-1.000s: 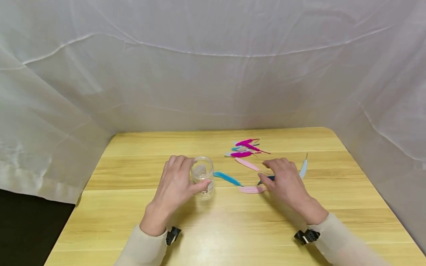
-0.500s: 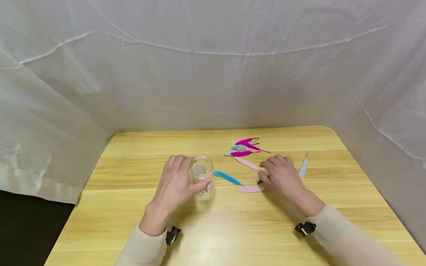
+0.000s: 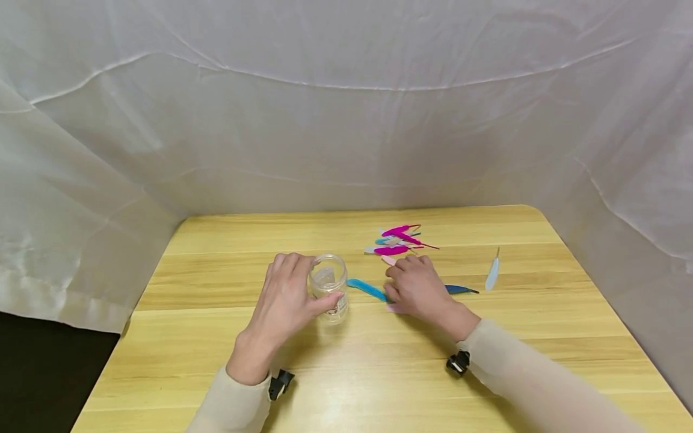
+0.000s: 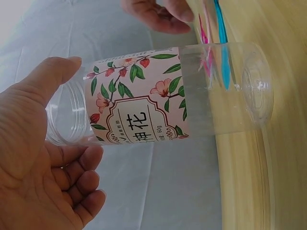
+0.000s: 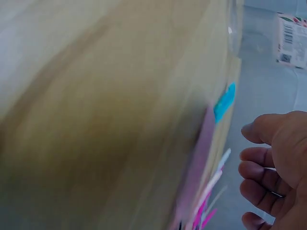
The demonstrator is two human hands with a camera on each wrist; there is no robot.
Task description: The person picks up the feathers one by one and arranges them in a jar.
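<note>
My left hand [image 3: 310,284] grips a clear plastic jar [image 3: 331,272] that stands open on the wooden table [image 3: 227,337]. In the left wrist view the thumb [image 4: 45,86] lies on the jar [image 4: 144,110] by its floral label and the fingers curl under it. My right hand [image 3: 395,287] rests, fingers loosely curled, over a pale pink feather [image 3: 394,308], beside a bright blue feather [image 3: 368,290]. In the blurred right wrist view the right hand [image 5: 268,158] holds nothing, close to the pink feather [image 5: 196,167] and the blue one [image 5: 224,102].
A dark blue feather [image 3: 461,289] lies just right of my right hand, and a light blue one [image 3: 492,273] farther right. A small pile of magenta and teal feathers [image 3: 400,239] sits behind. White cloth [image 3: 346,120] walls the table on three sides.
My right hand slid left, off the dark blue feather, which now lies uncovered, and onto the pale pink feather. The left hand and jar stayed put.
</note>
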